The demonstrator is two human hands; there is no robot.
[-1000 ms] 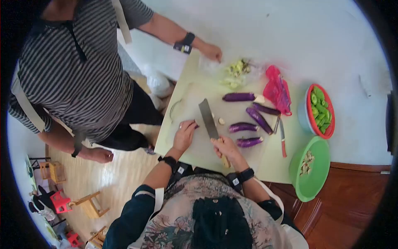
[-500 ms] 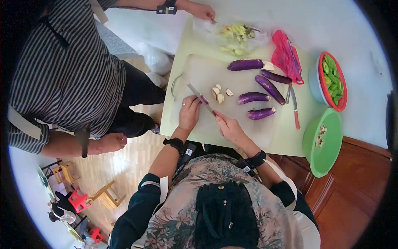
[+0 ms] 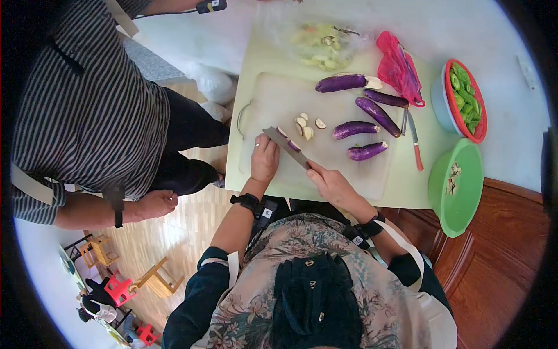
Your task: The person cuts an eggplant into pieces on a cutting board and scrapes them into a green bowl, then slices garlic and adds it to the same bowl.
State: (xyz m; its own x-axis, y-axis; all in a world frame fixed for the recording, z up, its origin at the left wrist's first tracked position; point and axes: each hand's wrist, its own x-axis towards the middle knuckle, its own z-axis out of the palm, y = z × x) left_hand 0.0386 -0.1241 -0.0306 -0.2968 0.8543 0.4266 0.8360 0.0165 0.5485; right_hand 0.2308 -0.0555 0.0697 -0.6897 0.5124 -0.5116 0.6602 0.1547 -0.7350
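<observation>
My right hand (image 3: 332, 183) grips the handle of a cleaver (image 3: 285, 145), whose blade lies across the white cutting board (image 3: 331, 171). Just left of the blade, my left hand (image 3: 264, 160) presses down on a purple eggplant piece (image 3: 294, 145), which is mostly hidden under fingers and blade. Several cut white slices (image 3: 305, 125) lie just beyond the blade. Several whole eggplants (image 3: 356, 129) rest at the right of the board, apart from both hands.
A red plastic bag (image 3: 398, 67) and a red-handled knife (image 3: 414, 148) lie right of the board. A bowl of green peppers (image 3: 465, 99) and a green bowl (image 3: 459, 192) stand at right. A bag of scraps (image 3: 322, 46) sits beyond. A person in a striped shirt (image 3: 87, 104) stands at left.
The cleaver came down from a raised flat position onto the eggplant piece beside my left hand, and cut slices now lie on the board. The other person's hand has left the top of the view.
</observation>
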